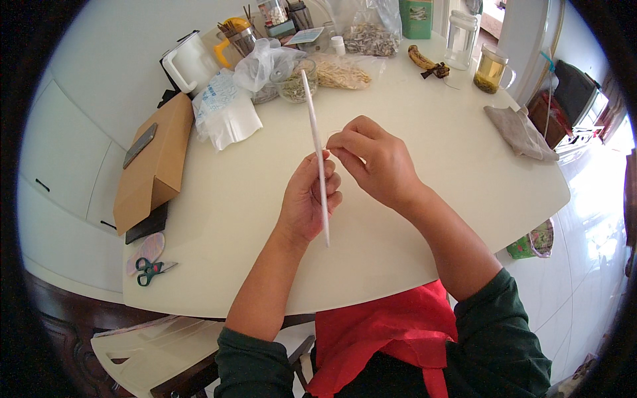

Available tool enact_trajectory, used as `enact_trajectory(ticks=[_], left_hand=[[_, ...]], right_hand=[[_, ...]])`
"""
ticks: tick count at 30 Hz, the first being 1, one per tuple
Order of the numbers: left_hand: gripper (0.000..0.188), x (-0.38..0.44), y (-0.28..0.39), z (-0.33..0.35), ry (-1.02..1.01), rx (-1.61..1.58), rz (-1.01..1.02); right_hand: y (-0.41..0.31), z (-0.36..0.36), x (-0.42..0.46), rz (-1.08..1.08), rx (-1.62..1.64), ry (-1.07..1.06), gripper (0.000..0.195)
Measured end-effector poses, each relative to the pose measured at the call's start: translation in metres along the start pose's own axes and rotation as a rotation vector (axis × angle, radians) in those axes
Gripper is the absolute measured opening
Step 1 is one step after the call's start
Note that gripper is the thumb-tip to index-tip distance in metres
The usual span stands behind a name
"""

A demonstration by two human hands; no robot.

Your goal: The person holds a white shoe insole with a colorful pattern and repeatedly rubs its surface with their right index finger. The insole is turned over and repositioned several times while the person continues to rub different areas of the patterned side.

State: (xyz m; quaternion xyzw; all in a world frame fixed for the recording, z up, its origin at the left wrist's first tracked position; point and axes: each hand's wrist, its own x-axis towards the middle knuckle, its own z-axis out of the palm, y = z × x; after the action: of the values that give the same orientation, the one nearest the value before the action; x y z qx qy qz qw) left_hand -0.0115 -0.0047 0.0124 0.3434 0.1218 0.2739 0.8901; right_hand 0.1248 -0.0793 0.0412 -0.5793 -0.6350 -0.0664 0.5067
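My left hand (pixel 311 191) grips a thin, flat whitish piece (pixel 313 124), seen almost edge-on and standing upright above the table. Its broad faces are hidden by this angle. Close by on the right, my right hand (pixel 380 161) has its thumb and fingertips pinched together near the left thumb. A fine thread-like strand (pixel 334 132) curves out from that pinch; whether a needle is there is too small to tell. At the table's left edge lie green-handled scissors (pixel 149 269), beside a pale patterned insole-shaped piece (pixel 149 248).
A cardboard box (pixel 159 154) with a phone (pixel 140 145) on it lines the left side of the white table (pixel 398 258). Bags, a glass bowl (pixel 298 82) and a white kettle (pixel 186 62) crowd the back. A glass mug (pixel 490 69) and a cloth (pixel 520 132) are at right.
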Motion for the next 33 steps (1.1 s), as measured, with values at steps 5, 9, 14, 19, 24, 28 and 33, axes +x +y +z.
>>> enact_trajectory(ticks=[5, 9, 14, 19, 24, 28, 33], left_hand=[[0.020, 0.002, -0.005, 0.006, 0.217, 0.260, 0.144], [0.021, 0.002, -0.005, 0.011, 0.325, 0.482, 0.242], [0.020, 0.004, -0.005, 0.004, 0.391, 0.674, 0.309], [0.021, 0.002, -0.005, 0.006, 0.330, 0.633, 0.297], [0.029, 0.002, -0.006, 0.011, 0.243, 0.604, 0.204], [0.026, 0.005, -0.004, 0.002, 0.333, 0.706, 0.274], [0.025, 0.007, 0.001, -0.004, 0.418, 0.712, 0.299]], right_hand=[[0.003, 0.004, 0.000, 0.309, 0.375, -0.014, 0.015], [0.010, 0.003, 0.003, 0.655, 0.788, -0.086, 0.024], [0.013, 0.007, 0.002, 0.433, 0.148, 0.086, 0.024], [0.011, 0.008, -0.004, 0.161, 0.059, -0.008, 0.012], [0.011, 0.008, -0.002, 0.054, -0.050, 0.030, 0.009], [0.006, 0.012, 0.001, -0.090, 0.089, 0.130, 0.008], [0.005, -0.002, 0.007, 0.450, 0.849, 0.049, 0.009]])
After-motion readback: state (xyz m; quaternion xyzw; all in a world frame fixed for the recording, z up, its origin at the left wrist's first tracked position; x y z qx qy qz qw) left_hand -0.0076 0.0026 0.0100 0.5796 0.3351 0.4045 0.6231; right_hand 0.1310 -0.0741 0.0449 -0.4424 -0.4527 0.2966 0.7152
